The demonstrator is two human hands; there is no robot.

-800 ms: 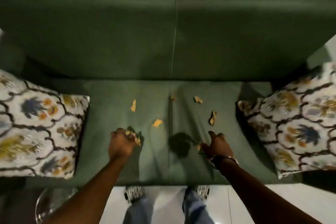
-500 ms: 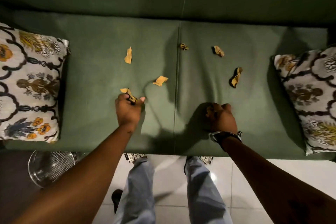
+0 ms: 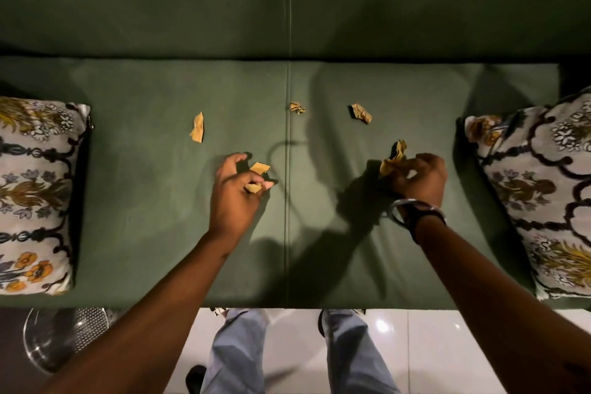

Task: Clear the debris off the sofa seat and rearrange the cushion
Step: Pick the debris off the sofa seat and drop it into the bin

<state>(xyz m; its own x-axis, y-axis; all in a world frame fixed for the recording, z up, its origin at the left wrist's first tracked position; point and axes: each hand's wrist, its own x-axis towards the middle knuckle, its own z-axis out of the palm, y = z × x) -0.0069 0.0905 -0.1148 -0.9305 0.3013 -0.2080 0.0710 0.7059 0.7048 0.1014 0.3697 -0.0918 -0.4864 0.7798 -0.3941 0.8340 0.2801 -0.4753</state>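
Note:
Yellow-brown paper scraps lie on the green sofa seat [image 3: 144,201]. My left hand [image 3: 235,192] holds one scrap in its curled fingers, and its fingertips touch a second scrap [image 3: 259,167] on the seat. My right hand [image 3: 415,179] grips a crumpled scrap [image 3: 388,166], beside another crumpled piece [image 3: 399,148]. Loose scraps remain farther back: a flat one [image 3: 197,132] at the left, a small ball [image 3: 297,107] on the centre seam, and a crumpled one [image 3: 361,112] at the right. A patterned cushion [image 3: 35,195] lies at the left end, another [image 3: 543,195] at the right end.
The sofa backrest [image 3: 287,0] rises behind the seat. A round metal mesh bin [image 3: 60,339] stands on the floor at lower left. White tiles [image 3: 415,345] and my legs in light jeans [image 3: 236,355] show below the seat's front edge.
Both hands have moved farther back over the seat. The left hand now reaches the scrap near the seam; the right hand has reached the crumpled piece on the right half and holds a scrap.

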